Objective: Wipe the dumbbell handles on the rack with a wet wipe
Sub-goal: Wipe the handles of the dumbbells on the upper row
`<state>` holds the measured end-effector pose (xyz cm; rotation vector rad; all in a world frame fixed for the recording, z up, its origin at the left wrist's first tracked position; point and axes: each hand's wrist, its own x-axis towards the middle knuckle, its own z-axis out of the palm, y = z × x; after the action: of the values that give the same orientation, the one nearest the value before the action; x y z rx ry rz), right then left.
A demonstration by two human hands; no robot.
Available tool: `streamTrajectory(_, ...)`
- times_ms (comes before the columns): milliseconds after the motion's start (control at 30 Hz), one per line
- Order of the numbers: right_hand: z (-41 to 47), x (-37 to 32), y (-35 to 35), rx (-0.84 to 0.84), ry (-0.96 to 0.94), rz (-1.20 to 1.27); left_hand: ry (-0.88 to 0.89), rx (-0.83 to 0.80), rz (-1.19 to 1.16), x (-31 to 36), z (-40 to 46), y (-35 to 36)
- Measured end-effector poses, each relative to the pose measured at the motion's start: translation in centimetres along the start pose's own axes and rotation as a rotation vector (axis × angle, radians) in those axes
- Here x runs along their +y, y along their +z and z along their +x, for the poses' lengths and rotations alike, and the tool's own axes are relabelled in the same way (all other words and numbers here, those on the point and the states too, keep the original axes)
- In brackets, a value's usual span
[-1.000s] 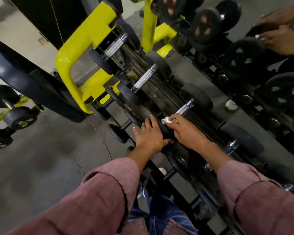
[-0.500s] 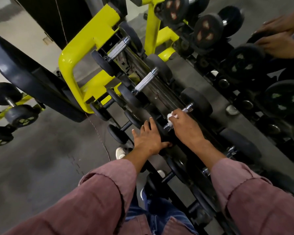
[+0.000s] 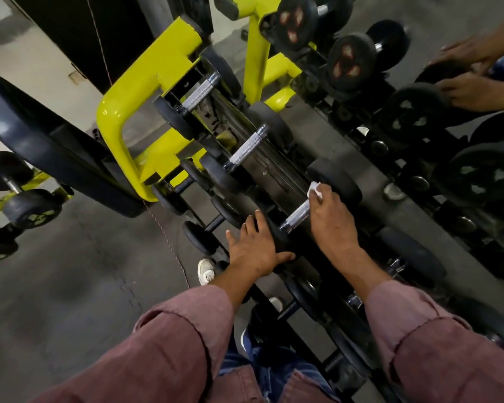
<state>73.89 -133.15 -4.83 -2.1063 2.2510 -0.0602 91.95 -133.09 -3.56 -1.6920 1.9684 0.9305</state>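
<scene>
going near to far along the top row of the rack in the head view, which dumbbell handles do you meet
handle being wiped, with the right hand pressing the wet wipe on its far end → middle handle → far handle by the yellow frame

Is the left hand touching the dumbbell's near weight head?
Touching. The head view shows the left hand lying on the near weight head, fingers spread over it and thumb against its side, with no gap visible.
</scene>
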Motion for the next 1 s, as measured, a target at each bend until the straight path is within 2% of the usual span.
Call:
streamTrajectory(133, -1.5, -1.0, 0.7, 0.043, 0.294, 0.358, 0.000, 0.004, -0.006, 0.0, 0.0, 0.0)
streamTrajectory(233, -2.2, -2.4, 0.8, 0.085, 0.324, 0.398, -0.001, 0.007, -0.013, 0.0, 0.0, 0.0)
streamTrajectory(367, -2.2, -4.0, 0.0, 0.083, 0.617, 0.743, -0.004, 0.022, -0.008, 0.0, 0.1, 0.2)
streamTrajectory(433, -1.9, -4.3, -0.1, 0.075, 0.742, 0.840, -0.008, 0.021, -0.009, 0.0, 0.1, 0.3)
streamTrajectory(533, -1.9, -4.0, 0.4, 0.071, 0.886, 1.031, -0.008, 0.019, -0.008, 0.0, 0.1, 0.3)
streamTrajectory(600, -1.7, -3.5, 1.0, 0.080, 0.949, 1.261, -0.004, 0.024, -0.013, 0.1, 0.0, 0.1)
streamTrajectory(667, -1.2, -2.8, 1.2, 0.115, 1.012, 1.468, -0.002, 0.016, -0.019, 0.1, 0.0, 0.0)
streamTrajectory(767, 0.6, -1.5, 0.9, 0.245, 1.176, 1.648, -0.004, 0.009, -0.017, 0.1, -0.1, -0.1)
streamTrajectory(833, 1.2, -1.3, 0.7, 0.272, 1.254, 1.763, -0.006, 0.009, -0.019, 0.1, -0.2, 0.0)
streamTrajectory(900, 1.1, -1.7, 1.1, 0.179, 1.257, 1.772, -0.007, 0.004, -0.024, 0.1, -0.2, 0.0)
streamTrajectory(1000, -0.6, -2.3, 2.3, -0.106, 1.159, 1.611, -0.005, 0.003, -0.028, 0.1, -0.1, 0.0)
